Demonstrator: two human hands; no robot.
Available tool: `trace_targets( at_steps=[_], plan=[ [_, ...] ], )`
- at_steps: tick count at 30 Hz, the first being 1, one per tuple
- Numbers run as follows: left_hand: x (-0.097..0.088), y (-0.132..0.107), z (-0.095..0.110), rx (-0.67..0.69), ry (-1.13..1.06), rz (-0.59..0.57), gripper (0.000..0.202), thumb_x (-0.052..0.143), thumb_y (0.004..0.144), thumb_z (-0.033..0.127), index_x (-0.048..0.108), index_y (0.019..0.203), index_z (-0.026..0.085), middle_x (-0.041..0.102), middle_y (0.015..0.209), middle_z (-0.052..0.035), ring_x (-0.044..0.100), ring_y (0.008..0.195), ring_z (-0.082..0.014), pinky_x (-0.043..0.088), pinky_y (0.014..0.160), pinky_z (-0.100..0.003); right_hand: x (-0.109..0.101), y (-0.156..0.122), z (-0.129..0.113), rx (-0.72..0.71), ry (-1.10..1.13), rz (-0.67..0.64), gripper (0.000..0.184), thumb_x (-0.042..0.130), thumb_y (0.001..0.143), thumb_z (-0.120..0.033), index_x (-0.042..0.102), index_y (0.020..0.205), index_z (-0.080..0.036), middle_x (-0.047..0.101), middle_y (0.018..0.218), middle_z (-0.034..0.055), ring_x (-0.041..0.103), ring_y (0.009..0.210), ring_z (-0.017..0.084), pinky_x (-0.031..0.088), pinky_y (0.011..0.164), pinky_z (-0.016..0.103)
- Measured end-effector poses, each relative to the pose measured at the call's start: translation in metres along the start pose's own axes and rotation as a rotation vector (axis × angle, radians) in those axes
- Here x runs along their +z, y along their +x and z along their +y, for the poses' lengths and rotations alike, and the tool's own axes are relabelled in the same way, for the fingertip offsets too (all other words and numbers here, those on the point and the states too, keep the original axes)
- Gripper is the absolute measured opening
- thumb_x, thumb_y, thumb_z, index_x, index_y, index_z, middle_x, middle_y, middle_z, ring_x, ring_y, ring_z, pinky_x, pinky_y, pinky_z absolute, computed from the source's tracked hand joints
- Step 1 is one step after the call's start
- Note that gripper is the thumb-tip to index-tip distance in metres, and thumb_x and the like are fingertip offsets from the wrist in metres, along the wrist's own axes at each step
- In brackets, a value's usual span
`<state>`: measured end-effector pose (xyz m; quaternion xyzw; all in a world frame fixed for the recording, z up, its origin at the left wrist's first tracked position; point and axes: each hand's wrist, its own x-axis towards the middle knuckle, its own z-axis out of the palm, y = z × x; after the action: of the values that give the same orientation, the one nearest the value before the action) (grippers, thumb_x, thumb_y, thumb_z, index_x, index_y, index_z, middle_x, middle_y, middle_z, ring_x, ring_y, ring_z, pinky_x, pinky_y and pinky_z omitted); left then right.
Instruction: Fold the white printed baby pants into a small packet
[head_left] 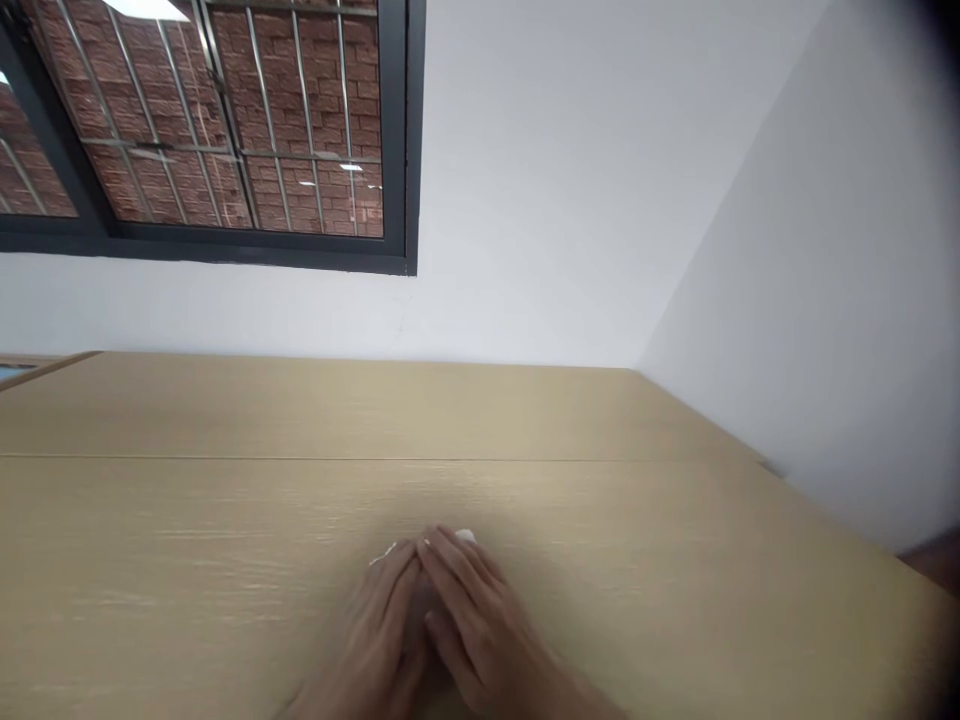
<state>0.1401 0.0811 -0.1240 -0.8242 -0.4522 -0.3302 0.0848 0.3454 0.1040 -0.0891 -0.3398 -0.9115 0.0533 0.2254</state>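
White paper [465, 537], small and mostly hidden, is pressed flat on the pale wooden table [225, 520] near its front middle; only thin white edges are seen past the fingertips. It is covered by the left hand [386, 625] and the right hand [480, 620], both laid flat with fingers extended and close together, meeting above it. What is gripped, if anything, cannot be told.

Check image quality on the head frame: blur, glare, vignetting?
Head view: both hands, left hand and right hand, are motion-blurred over a small white object, too smeared to identify; the light wooden table is evenly lit; ceiling-light reflections glare in the dark-framed window; the right corners are vignetted.
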Motion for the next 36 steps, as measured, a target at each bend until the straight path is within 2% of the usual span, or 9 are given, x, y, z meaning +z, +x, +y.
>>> trace_targets(
  at_steps=[3,7,11,14,17,21,25,29,36],
  plan=[
    [0.006,-0.002,0.008,0.109,0.093,-0.055,0.073,0.044,0.093,0.02,0.012,0.158,0.007,0.048,0.15,-0.0174,0.05,0.136,-0.0287,0.056,0.1,-0.041,-0.001,0.002,-0.005,0.004,0.032,-0.146,0.067,0.042,0.103,-0.029,0.012,0.161,-0.019,0.024,0.165,0.0079,0.024,0.151,0.027,0.026,0.124,0.049],
    [0.014,-0.005,0.008,0.179,0.251,-0.036,0.076,0.044,0.094,0.027,0.011,0.157,-0.001,0.049,0.148,-0.0203,0.053,0.133,-0.0329,0.057,0.096,-0.042,0.004,0.001,0.0,0.043,0.032,-0.178,0.065,0.042,0.104,-0.033,0.014,0.161,-0.021,0.021,0.165,0.0058,0.021,0.152,0.027,0.022,0.125,0.051],
    [0.017,-0.01,0.005,0.166,0.344,-0.011,0.08,0.047,0.095,0.04,0.016,0.155,-0.003,0.049,0.147,-0.0217,0.053,0.132,-0.0335,0.057,0.096,-0.043,0.007,-0.004,0.008,0.092,0.024,-0.168,0.064,0.04,0.105,-0.035,0.014,0.161,-0.021,0.017,0.166,0.0062,0.015,0.153,0.027,0.021,0.125,0.053],
    [0.016,-0.014,0.003,0.091,0.38,0.004,0.09,0.05,0.093,0.052,0.02,0.152,-0.008,0.045,0.148,-0.0297,0.05,0.134,-0.0395,0.055,0.097,-0.047,0.007,-0.007,0.013,0.145,0.026,-0.175,0.063,0.035,0.106,-0.038,0.012,0.161,-0.019,0.014,0.166,0.0078,0.013,0.153,0.028,0.021,0.125,0.053],
    [0.015,-0.014,0.002,0.038,0.406,0.031,0.089,0.049,0.094,0.052,0.021,0.151,-0.011,0.044,0.146,-0.0345,0.046,0.136,-0.043,0.052,0.098,-0.051,0.008,-0.008,0.016,0.172,0.017,-0.183,0.066,0.034,0.106,-0.04,0.008,0.161,-0.015,0.011,0.167,0.0103,0.01,0.154,0.028,0.02,0.125,0.054],
    [0.012,-0.01,0.001,0.062,0.406,0.043,0.076,0.043,0.099,0.045,0.024,0.152,-0.005,0.045,0.149,-0.0285,0.044,0.139,-0.0382,0.047,0.102,-0.048,0.009,-0.012,0.019,0.116,-0.028,-0.119,0.067,0.038,0.105,-0.037,0.009,0.161,-0.015,0.007,0.167,0.0129,0.005,0.154,0.032,0.022,0.123,0.056],
    [0.012,-0.009,-0.003,0.124,0.369,0.057,0.056,0.042,0.1,0.04,0.042,0.147,0.011,0.057,0.143,-0.014,0.056,0.128,-0.0297,0.045,0.1,-0.043,0.005,-0.013,0.021,0.053,-0.026,-0.116,0.068,0.047,0.101,-0.039,0.019,0.161,-0.02,0.025,0.164,0.0133,0.021,0.151,0.034,0.028,0.121,0.057],
    [0.011,-0.012,-0.008,0.13,0.323,0.03,0.053,0.05,0.096,0.043,0.052,0.139,0.011,0.058,0.142,-0.0119,0.058,0.124,-0.0293,0.044,0.098,-0.041,-0.003,-0.011,0.021,0.086,0.049,-0.171,0.076,0.057,0.095,-0.046,0.024,0.16,-0.021,0.028,0.163,0.0132,0.026,0.149,0.035,0.03,0.12,0.056],
    [0.005,-0.006,-0.011,0.056,0.221,-0.038,0.066,0.06,0.092,0.042,0.041,0.146,0.01,0.048,0.151,-0.0137,0.048,0.137,-0.0288,0.045,0.102,-0.041,-0.018,-0.011,0.028,0.066,0.186,-0.192,0.093,0.054,0.069,-0.005,0.028,0.157,-0.022,0.028,0.163,0.0068,0.025,0.15,0.031,0.032,0.122,0.048]
  ],
)
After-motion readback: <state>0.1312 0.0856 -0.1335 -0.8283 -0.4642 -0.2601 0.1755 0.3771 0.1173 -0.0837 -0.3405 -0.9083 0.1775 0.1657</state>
